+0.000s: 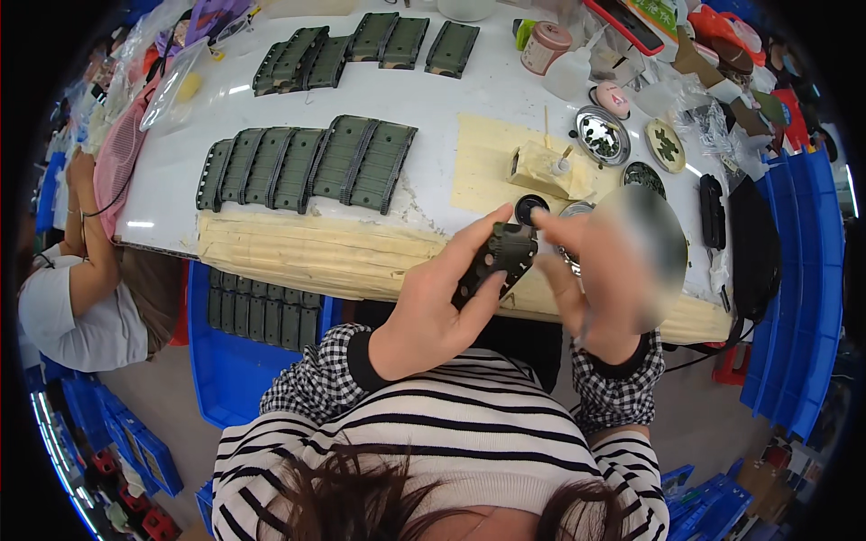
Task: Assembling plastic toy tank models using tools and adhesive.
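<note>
My left hand [439,302] is closed round a dark green camouflage-patterned plastic part [502,261] with small holes along its side, held above the table's near edge. Close to the far end of this part is my right hand [609,270], smeared by motion; whether its fingertips hold anything small cannot be made out. Just beyond the fingers lies a small round black dish [531,209]. Part of a metal dish [577,209] shows behind the right hand.
Similar green ribbed parts stand in a near row [307,167] and a far row [365,43]. A taped block [539,171] holds a small bottle. Metal dishes [603,135] contain small green pieces. A blue crate [212,361] sits below left; another person [99,298] is at left.
</note>
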{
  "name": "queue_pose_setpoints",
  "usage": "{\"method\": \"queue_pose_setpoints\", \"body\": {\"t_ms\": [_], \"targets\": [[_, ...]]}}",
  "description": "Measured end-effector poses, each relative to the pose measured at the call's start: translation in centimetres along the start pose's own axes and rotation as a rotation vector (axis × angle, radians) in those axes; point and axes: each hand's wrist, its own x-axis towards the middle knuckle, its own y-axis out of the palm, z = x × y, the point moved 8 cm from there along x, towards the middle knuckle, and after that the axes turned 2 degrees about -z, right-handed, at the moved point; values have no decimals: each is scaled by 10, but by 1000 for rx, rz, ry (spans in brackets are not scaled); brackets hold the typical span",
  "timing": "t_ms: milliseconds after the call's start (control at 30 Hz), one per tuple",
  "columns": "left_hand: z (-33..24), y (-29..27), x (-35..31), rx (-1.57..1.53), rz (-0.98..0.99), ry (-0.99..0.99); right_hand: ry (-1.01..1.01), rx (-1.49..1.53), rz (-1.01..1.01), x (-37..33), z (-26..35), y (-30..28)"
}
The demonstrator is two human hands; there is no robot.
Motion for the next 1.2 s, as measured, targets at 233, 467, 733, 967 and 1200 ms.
{"method": "queue_pose_setpoints", "body": {"t_ms": [233,467,733,967,1200], "targets": [[26,10,2,-988,42,-520,257,-222,-117,22,-69,-16],[34,25,-1,-1356,123,-590,206,-179,-103,23,-78,-7],[33,31,-2,-1461,141,-606,305,342,-275,7,-29,-25],[34,33,-6,-1527,150,-605,477,834,-225,-5,-39,11],[36,32,-6,-1527,147,-584,500,780,-193,-4,-38,13]]}}
